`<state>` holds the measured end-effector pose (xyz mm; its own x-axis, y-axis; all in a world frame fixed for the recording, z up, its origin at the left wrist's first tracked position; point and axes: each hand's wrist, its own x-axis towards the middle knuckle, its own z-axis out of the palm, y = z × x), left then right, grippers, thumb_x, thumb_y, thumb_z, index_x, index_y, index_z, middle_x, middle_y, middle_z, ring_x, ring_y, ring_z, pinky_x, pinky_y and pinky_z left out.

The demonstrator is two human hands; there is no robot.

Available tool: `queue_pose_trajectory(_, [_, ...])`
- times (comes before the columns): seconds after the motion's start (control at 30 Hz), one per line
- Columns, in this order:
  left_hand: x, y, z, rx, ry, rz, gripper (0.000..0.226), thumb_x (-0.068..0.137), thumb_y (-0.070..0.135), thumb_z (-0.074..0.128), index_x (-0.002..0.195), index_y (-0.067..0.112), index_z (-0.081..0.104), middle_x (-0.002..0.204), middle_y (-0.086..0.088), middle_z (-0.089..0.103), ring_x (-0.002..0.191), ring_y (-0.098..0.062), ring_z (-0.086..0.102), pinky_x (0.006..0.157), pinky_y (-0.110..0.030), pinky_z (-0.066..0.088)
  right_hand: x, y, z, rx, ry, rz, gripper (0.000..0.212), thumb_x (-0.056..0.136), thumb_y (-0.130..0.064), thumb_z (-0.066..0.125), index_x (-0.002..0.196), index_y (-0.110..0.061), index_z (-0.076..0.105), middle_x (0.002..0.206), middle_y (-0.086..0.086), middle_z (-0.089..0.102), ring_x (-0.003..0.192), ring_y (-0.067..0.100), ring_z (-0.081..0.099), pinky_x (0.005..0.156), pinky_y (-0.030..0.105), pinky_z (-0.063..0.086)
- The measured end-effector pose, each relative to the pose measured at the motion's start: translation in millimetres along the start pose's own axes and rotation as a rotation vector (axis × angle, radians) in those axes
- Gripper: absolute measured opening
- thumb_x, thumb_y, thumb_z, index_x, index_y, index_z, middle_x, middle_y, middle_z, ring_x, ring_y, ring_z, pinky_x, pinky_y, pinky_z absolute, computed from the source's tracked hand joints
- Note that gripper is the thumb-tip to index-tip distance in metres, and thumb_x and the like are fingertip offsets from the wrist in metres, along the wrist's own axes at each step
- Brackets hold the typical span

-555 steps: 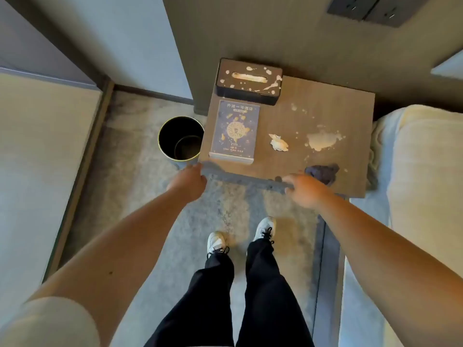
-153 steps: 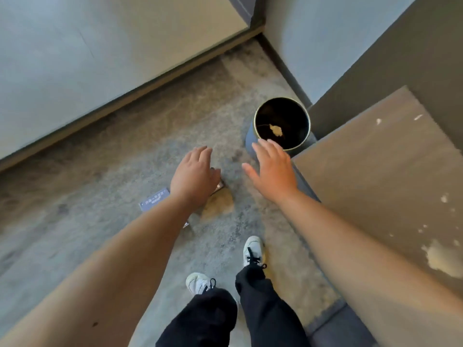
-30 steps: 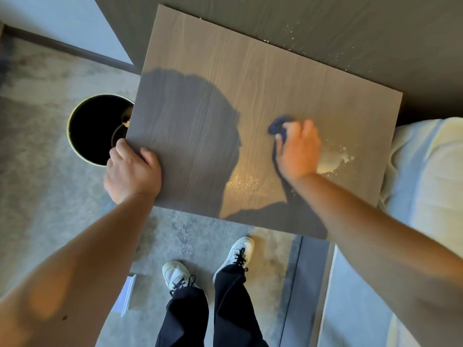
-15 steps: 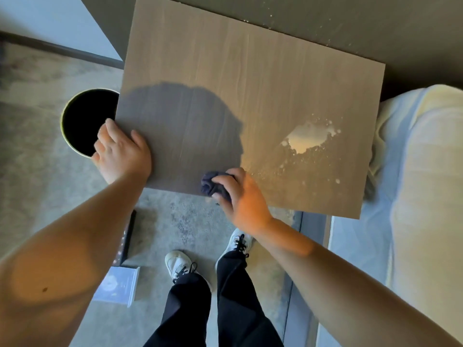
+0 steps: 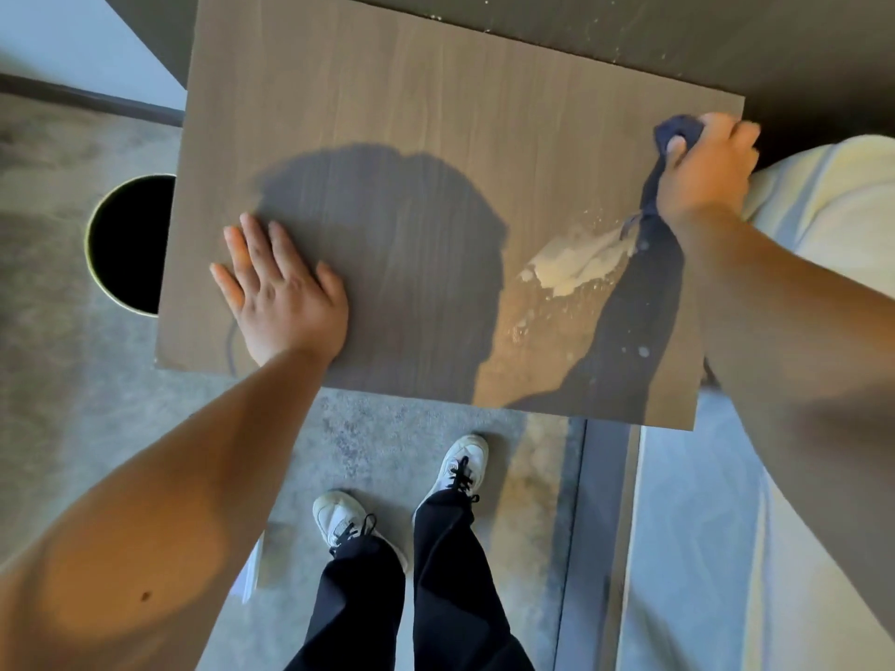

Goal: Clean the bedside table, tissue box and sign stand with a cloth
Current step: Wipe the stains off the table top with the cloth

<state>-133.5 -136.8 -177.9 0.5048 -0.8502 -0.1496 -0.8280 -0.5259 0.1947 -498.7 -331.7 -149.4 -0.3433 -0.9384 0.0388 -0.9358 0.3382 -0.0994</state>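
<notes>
Bedside table (image 5: 436,113): wood-grain top fills most of the view, back edge against a dark wall panel (image 5: 726,36). Person's shadow falls across the centre and front-right of the top.

Bed (image 5: 823,225): pale bedding just beside the table's right edge, runs down the right side of the frame.

Floor (image 5: 58,428): grey mottled carpet in front and to the left of the table. Person's legs in black trousers (image 5: 436,588) and white sneakers (image 5: 462,464) stand just in front of the table's front edge.

Waste bin (image 5: 128,244): round, dark inside, on the floor at the table's left edge, partly hidden under the top.

Left hand (image 5: 283,288): flat on the table, front-left area, palm down, fingers straight and spread, pointing to the back. Holds nothing. Forearm comes in from bottom-left.

Right hand (image 5: 702,167): at the table's back-right corner, near the bed edge, fingers curled round the cloth. Forearm comes in from the right, over the table's right edge.

Spill (image 5: 576,261): cream-coloured smear w/ small specks around it, right half of the top, nearer the front than the right hand, well apart from the left hand.

Cloth (image 5: 678,130): dark blue, bunched under the right hand's fingers, pressed on the table top; a bit sticks out at the back-left of the hand. Blurred, can't tell the fold.

Sign stand (image 5: 252,573): only a pale sliver shows on the floor, beside the left forearm. Tissue box is out of view.
</notes>
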Motion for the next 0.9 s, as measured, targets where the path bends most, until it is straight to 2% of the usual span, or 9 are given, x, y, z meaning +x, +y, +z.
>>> queue_pose_trajectory(0.07, [0.5, 1.0, 0.4, 0.011, 0.004, -0.002, 0.069, 0.09, 0.038, 0.035, 0.15, 0.004, 0.026, 0.161, -0.016, 0.015, 0.15, -0.033, 0.007, 0.12, -0.053, 0.003, -3.5, -2.6, 3.9, -0.049, 0.032, -0.038, 0.042, 0.099, -0.036, 0.042, 0.132, -0.011, 0.044, 0.135, 0.018, 0.042, 0.122, 0.037, 0.045, 0.097, 0.047, 0.042])
queue_pose_trajectory(0.17, [0.4, 1.7, -0.7, 0.021, -0.005, 0.002, 0.069, 0.09, 0.036, 0.037, 0.15, 0.003, 0.026, 0.161, -0.018, 0.015, 0.149, -0.035, 0.007, 0.119, -0.054, 0.003, -33.3, -3.9, 7.3, 0.003, 0.046, -0.173, 0.037, 0.097, -0.033, 0.045, 0.125, -0.009, 0.05, 0.127, 0.018, 0.049, 0.115, 0.036, 0.048, 0.095, 0.043, 0.04])
queue_pose_trajectory(0.37, [-1.1, 4.5, -3.5, 0.024, -0.012, 0.01, 0.069, 0.091, 0.035, 0.037, 0.15, 0.001, 0.023, 0.161, -0.02, 0.013, 0.149, -0.036, 0.006, 0.12, -0.054, 0.003, -141.1, -31.7, 14.8, 0.18, -0.066, -0.455, 0.025, 0.085, -0.022, 0.057, 0.106, -0.008, 0.059, 0.111, 0.021, 0.056, 0.098, 0.041, 0.053, 0.081, 0.046, 0.042])
queue_pose_trajectory(0.57, [-1.0, 2.7, -3.6, 0.037, -0.007, 0.009, 0.07, 0.09, 0.038, 0.032, 0.151, 0.002, 0.023, 0.161, -0.018, 0.012, 0.15, -0.034, 0.005, 0.12, -0.052, 0.003, -228.6, -60.4, 15.5, 0.215, -0.179, -0.594, 0.022, 0.078, -0.019, 0.071, 0.097, -0.009, 0.064, 0.11, 0.016, 0.06, 0.095, 0.037, 0.054, 0.08, 0.044, 0.044])
queue_pose_trajectory(0.7, [-1.4, 0.9, -2.8, 0.028, -0.009, 0.015, 0.07, 0.092, 0.038, 0.032, 0.151, 0.003, 0.022, 0.162, -0.017, 0.012, 0.15, -0.033, 0.005, 0.12, -0.052, 0.003, -277.5, -71.9, 17.9, 0.225, -0.149, -0.729, 0.018, 0.08, -0.023, 0.064, 0.094, -0.012, 0.061, 0.101, 0.01, 0.059, 0.09, 0.032, 0.052, 0.075, 0.04, 0.045])
queue_pose_trajectory(0.8, [-1.4, 0.5, -3.0, 0.022, -0.006, 0.018, 0.069, 0.092, 0.038, 0.031, 0.151, 0.004, 0.022, 0.162, -0.016, 0.012, 0.15, -0.032, 0.005, 0.12, -0.051, 0.003, -312.6, -78.9, 19.3, 0.323, -0.121, -0.78, 0.014, 0.079, -0.016, 0.064, 0.093, -0.016, 0.06, 0.096, 0.008, 0.061, 0.082, 0.032, 0.054, 0.068, 0.041, 0.042])
queue_pose_trajectory(0.9, [-2.0, 0.8, -4.4, 0.018, -0.004, 0.018, 0.069, 0.091, 0.038, 0.031, 0.152, 0.005, 0.022, 0.162, -0.016, 0.012, 0.15, -0.031, 0.005, 0.12, -0.052, 0.003, -353.0, -82.8, 24.4, 0.333, -0.195, -0.879, 0.011, 0.079, -0.014, 0.064, 0.09, -0.018, 0.064, 0.093, 0.006, 0.062, 0.081, 0.03, 0.054, 0.067, 0.041, 0.04])
